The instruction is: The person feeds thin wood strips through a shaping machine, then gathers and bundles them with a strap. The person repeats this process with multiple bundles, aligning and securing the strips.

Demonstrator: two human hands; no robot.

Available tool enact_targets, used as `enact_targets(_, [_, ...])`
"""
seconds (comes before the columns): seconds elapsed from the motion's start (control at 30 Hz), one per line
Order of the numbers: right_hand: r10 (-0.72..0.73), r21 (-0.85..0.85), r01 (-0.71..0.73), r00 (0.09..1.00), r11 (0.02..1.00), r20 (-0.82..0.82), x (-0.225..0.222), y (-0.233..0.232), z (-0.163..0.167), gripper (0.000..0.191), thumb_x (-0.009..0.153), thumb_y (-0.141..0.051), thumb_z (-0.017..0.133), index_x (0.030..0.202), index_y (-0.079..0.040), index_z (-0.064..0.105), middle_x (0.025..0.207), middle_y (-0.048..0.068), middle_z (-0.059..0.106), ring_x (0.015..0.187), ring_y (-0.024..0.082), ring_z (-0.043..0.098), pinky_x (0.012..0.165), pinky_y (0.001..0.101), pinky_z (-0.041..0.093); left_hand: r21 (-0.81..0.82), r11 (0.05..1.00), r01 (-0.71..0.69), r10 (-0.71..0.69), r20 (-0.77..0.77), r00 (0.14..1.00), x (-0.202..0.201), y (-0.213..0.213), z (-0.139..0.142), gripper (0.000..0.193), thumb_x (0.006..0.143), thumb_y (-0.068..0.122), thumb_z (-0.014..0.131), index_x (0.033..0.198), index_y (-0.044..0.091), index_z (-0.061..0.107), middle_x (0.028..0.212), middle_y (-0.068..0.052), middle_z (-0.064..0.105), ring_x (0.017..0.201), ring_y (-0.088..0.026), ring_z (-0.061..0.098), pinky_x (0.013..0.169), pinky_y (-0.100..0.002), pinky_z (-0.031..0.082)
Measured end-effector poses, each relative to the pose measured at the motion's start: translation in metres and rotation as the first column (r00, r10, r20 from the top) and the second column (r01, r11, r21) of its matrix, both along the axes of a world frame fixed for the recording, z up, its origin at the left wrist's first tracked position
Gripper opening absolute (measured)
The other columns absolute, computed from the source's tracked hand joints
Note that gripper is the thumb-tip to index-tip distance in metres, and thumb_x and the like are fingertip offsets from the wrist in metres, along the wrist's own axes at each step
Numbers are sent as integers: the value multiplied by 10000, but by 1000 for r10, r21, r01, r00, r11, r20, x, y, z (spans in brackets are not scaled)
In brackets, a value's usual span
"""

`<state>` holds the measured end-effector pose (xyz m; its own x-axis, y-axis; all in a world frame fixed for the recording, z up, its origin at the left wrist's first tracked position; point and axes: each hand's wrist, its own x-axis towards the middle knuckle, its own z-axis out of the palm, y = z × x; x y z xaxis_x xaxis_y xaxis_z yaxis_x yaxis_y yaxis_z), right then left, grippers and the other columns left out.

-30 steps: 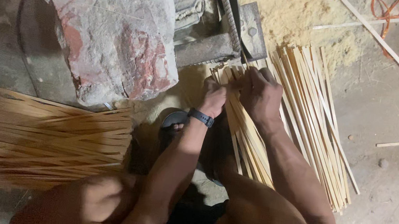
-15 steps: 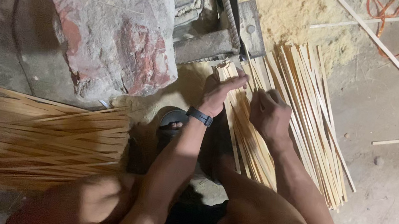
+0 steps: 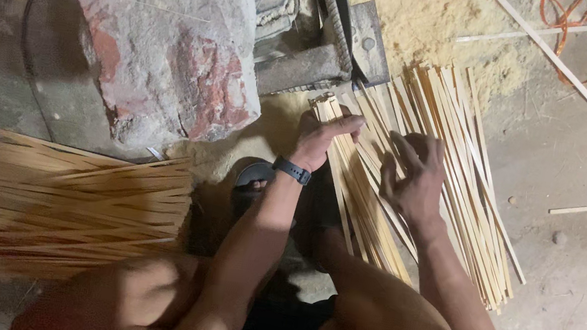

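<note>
Where the bamboo strips (image 3: pixel 454 181) fan out on the floor (image 3: pixel 577 293), right of centre, the left hand (image 3: pixel 322 137) presses a small bundle's far end, fingers curled over it. Right hand (image 3: pixel 416 177) rests on the strips, fingers spread, gripping nothing. Stone block (image 3: pixel 158 36) far left; stick pile (image 3: pixel 47 206) near left.

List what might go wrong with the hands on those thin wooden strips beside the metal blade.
1. The left hand presses the strip bundle close to the metal blade; a slip forward may cut the fingers.
2. The right hand spreads over loose strips with raw edges, so splinters seem likely.
3. Sawdust lies around the blade and may make the strips slide.
</note>
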<state>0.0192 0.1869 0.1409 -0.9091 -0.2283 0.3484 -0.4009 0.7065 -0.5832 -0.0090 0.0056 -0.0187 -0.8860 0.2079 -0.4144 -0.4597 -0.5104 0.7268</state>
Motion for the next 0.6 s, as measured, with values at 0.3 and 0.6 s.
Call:
enact_targets(0.3, [-47, 90, 29, 979, 995, 201, -13, -7, -59, 262, 1033, -16, 604, 778, -49, 653, 559, 49, 532, 443, 150, 458, 375, 312, 336, -25, 1000, -12, 12, -7, 1000, 0, -1, 8, 214, 872, 47, 756, 1076, -16, 756, 1045, -138, 772, 956, -184, 736, 933, -345, 568])
enact_targets(0.6, [15, 81, -26, 991, 996, 134, -39, -21, -16, 163, 1007, -100, 690, 855, -40, 694, 668, 61, 603, 546, 159, 537, 465, 330, 424, -122, 992, -24, 29, 40, 999, 1, -4, 7, 227, 810, 160, 831, 848, -47, 743, 1061, -228, 767, 1026, -261, 768, 1034, -414, 576])
